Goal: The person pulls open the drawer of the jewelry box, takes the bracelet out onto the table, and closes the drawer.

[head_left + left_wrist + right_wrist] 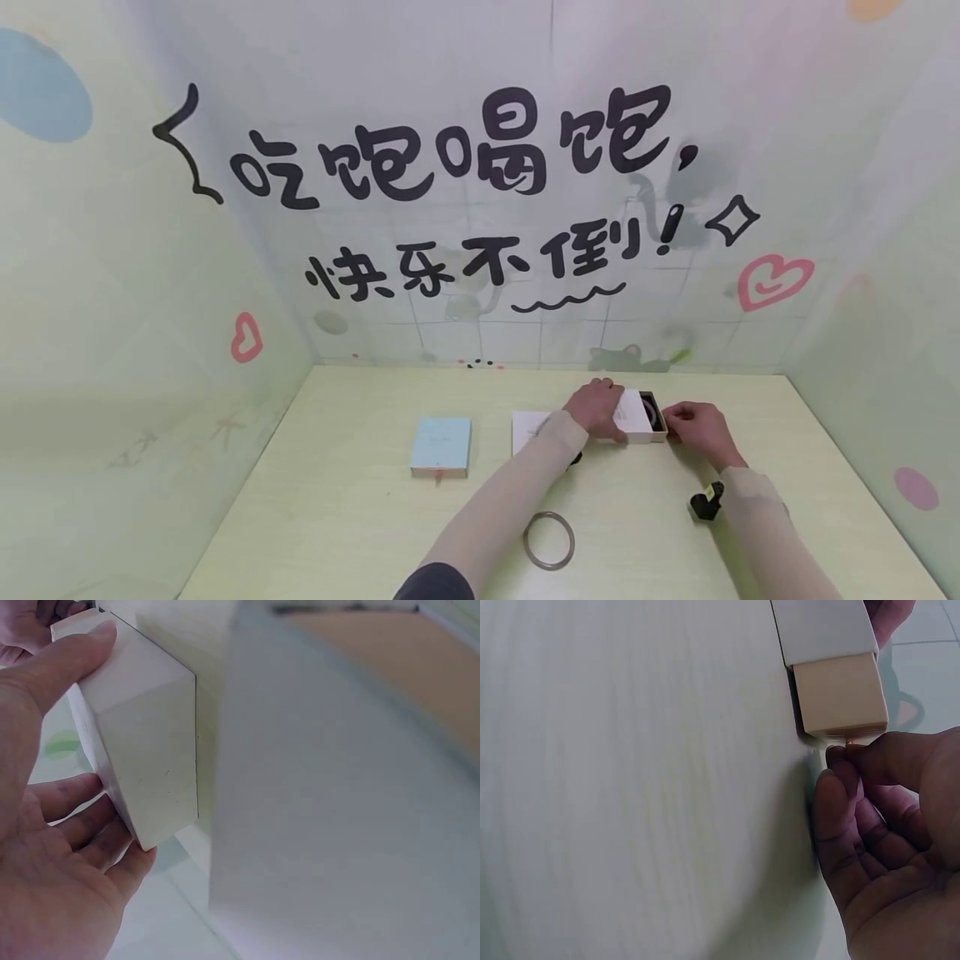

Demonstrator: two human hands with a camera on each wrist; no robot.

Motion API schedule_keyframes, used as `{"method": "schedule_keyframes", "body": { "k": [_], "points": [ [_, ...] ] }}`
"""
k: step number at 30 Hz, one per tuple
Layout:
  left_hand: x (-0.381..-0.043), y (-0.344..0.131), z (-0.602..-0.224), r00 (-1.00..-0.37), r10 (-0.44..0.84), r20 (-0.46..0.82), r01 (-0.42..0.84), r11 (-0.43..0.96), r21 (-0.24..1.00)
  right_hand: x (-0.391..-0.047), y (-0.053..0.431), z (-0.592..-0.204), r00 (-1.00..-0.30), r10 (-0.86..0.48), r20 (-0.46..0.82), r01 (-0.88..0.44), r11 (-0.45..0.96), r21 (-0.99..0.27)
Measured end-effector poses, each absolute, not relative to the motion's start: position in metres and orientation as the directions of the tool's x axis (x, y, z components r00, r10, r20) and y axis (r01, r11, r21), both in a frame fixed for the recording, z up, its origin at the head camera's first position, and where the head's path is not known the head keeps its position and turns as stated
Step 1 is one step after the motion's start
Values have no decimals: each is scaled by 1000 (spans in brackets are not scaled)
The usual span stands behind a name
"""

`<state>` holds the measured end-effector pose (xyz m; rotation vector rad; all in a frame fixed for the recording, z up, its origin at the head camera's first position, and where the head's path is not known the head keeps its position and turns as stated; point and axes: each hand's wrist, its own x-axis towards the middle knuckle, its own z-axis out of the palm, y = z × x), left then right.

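My left hand (597, 408) grips the white sleeve (636, 421) of a drawer-style box, thumb on the near side and fingers on the far side, as the left wrist view shows. A tan drawer (841, 694) sticks partly out of the sleeve's right end. Inside the drawer's dark lining, part of a round, ring-like thing (651, 412) shows. At the drawer's end, my right hand (701, 432) pinches a small reddish pull tab (849, 741) between thumb and index finger, most of it hidden by the fingertips.
Left of the gripped box lies another white box (523, 427), partly behind my left forearm; its tan inside (420, 660) shows up close. A light blue box (441, 443) with a ribbon tab sits farther left. A greyish bangle (550, 567) lies near the front.
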<state>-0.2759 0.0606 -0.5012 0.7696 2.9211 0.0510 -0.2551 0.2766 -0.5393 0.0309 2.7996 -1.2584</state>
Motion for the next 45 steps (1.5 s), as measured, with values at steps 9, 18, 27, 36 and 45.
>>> {"method": "schedule_keyframes", "body": {
  "k": [9,18,27,36,45],
  "points": [
    [-276,60,-501,-865,492,-104,487,871,71,-254,282,-537,-998,-10,-56,35,669,-742],
    [-273,60,-499,-862,496,-103,492,868,67,-254,291,-538,-998,-5,-68,47,679,-733],
    [-273,61,-501,-864,493,-101,490,870,54,-252,297,-538,-999,-2,-47,33,686,-727],
    [-272,61,-499,-865,490,-108,487,872,55,-250,302,-539,-998,6,-55,43,695,-718],
    [-275,60,-501,-864,492,-110,488,871,58,-252,307,-539,-998,7,-63,50,697,-716]
  ]
}}
